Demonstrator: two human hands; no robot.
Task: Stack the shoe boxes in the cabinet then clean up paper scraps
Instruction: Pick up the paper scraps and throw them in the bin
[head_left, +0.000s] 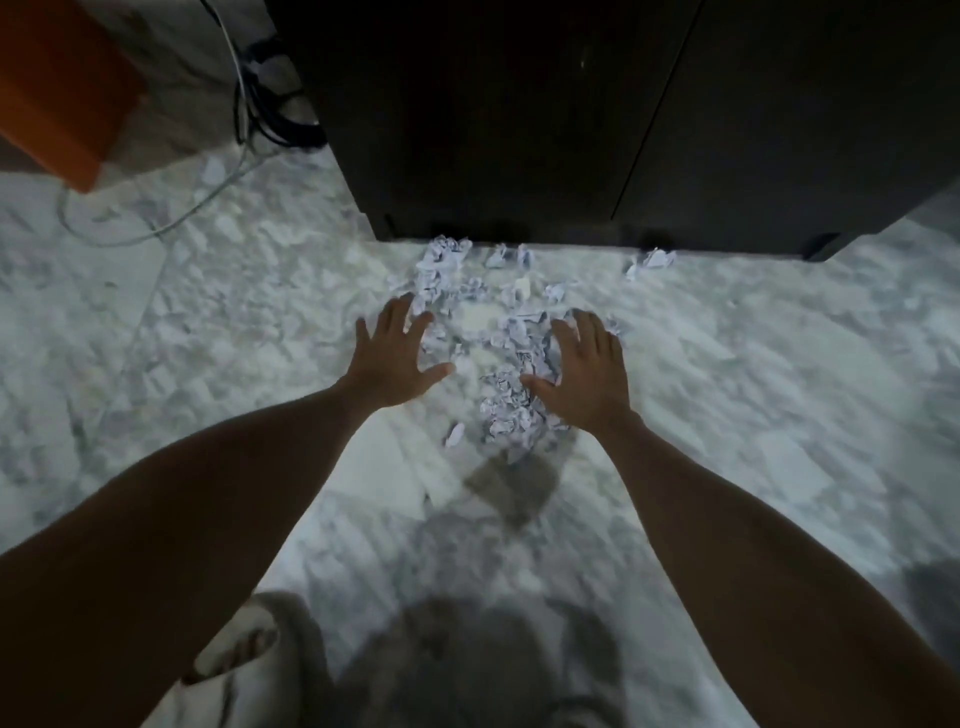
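The paper scraps (511, 400) are thin white paper, crumpled and creased into rough, matt wads, and they lie on a floor (727, 395) of grey-and-white veined stone, probably polished marble, though motion blur hides any real shine. The cabinet (519, 119) has flat, dark, smooth panels with a dull sheen, perhaps laminated wood. Beside it, the cables (260, 104) look like smooth plastic-sheathed cord and the orange box (57, 98) has a plain matt face.
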